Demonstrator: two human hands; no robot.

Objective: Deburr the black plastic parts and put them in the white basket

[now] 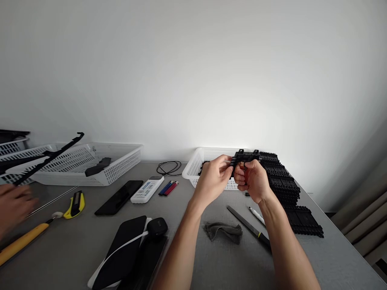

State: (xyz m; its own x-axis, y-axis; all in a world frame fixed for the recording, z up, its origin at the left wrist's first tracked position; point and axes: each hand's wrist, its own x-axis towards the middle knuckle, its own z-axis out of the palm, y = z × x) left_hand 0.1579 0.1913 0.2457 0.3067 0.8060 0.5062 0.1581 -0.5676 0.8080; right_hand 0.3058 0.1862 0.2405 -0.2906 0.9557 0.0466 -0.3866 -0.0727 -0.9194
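Over the front of a white basket, my left hand (pixel 214 174) pinches the left end of a black plastic part (pixel 245 155) between thumb and fingers. My right hand (pixel 255 179) is closed just below the part's right side, thumb uppermost. A small red object (pixel 247 176) shows inside that fist; the fingers cover most of it, so its kind is unclear. Behind my right hand, black slatted plastic pieces (pixel 282 181) lie stacked, with one panel (pixel 304 220) nearer the front.
The white basket (pixel 189 171) stands against the wall. In front lie a grey cloth (pixel 223 232), a flat file (pixel 244 219) and a marker (pixel 256 215). Phones, two lighters (pixel 168 188) and a yellow cutter (pixel 75 204) are leftward. Another person's hand (pixel 15 205) holds a black strip (pixel 51 157).
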